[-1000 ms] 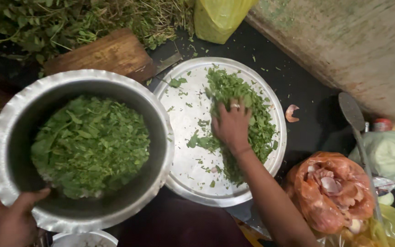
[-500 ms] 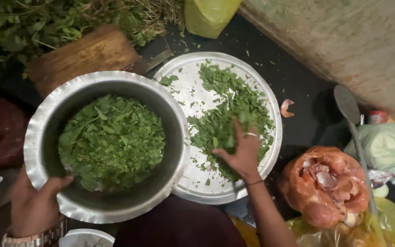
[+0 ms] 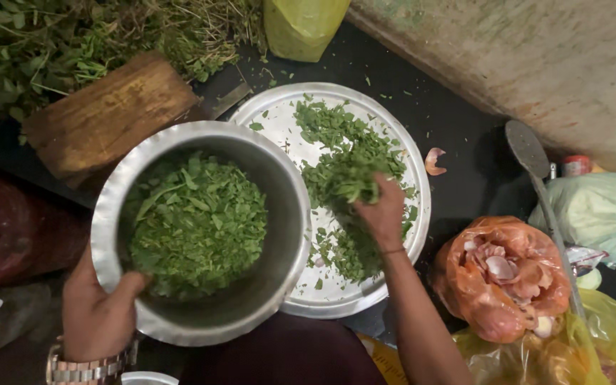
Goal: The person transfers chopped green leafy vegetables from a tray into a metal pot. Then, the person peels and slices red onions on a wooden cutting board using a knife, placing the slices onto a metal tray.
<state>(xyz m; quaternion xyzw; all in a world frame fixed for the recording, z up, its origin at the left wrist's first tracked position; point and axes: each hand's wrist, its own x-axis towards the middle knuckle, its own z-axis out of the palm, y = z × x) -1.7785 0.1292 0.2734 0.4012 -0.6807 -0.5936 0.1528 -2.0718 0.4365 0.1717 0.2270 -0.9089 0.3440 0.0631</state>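
Seen from above, nearest the viewer the left hand [image 3: 98,314] clamps the near rim of a steel bowl [image 3: 290,214] heaped with chopped greens, thumb hooked inside the wall, tilting it slightly toward the tray. Just beyond and to the right, the right hand [image 3: 383,214] is closed over a bunch of cut leaves [image 3: 347,175], lifted off a round steel tray [image 3: 279,121]; the bowl's rim overlaps the tray's left edge, so the bowl lies directly left of that handful. Farther off sit a wooden block [image 3: 108,114] and uncut herb stalks [image 3: 51,43].
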